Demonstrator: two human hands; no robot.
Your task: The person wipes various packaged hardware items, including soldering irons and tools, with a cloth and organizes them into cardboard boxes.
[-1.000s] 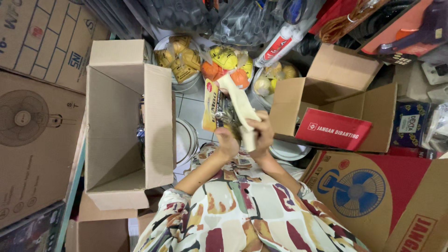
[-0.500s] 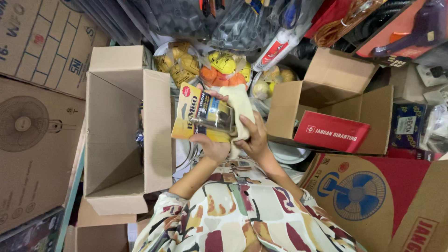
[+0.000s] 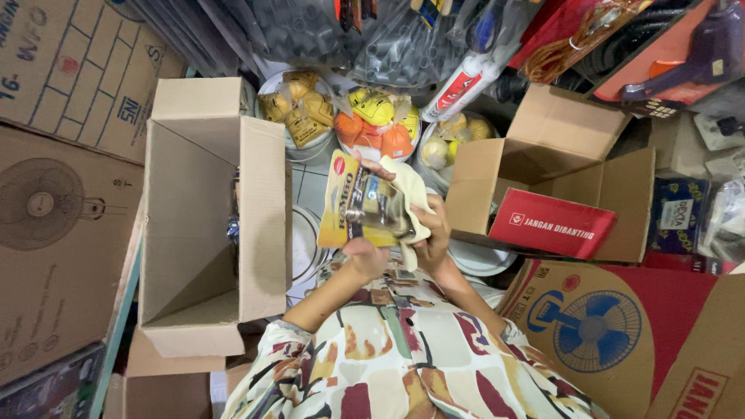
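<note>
A: Looking down from the head camera, what do the hands have?

B: Both are on one thing. The left hand (image 3: 365, 256) grips the near edge of a yellow blister pack (image 3: 358, 203), fingers closed around its lower edge. The right hand (image 3: 428, 233) is wrapped around the pack's right side and also clutches a pale cream cloth (image 3: 407, 186) against it; fingertips show over the top of the pack.

A: What is in the pack?

B: Something shiny and metal under clear plastic. I cannot tell what kind of hardware it is.

A: And where is the pack?

B: Lifted up in the middle of the scene, just beyond the person's patterned sleeves (image 3: 403, 357), between two cardboard boxes.

A: Describe those boxes.

B: To the left, a tall open box (image 3: 260, 217) lies with its mouth facing the camera; something dark sits deep inside, too dim to make out. To the right, a smaller open box (image 3: 566, 147) holds a red carton (image 3: 552, 223).

A: Anything farther away?

B: Round white tubs (image 3: 301, 147) with bagged yellow and orange items (image 3: 376, 116), right behind the pack. Near right, a big carton with a blue fan picture (image 3: 590, 330). Far left, another large carton with a fan drawing (image 3: 46, 209).
</note>
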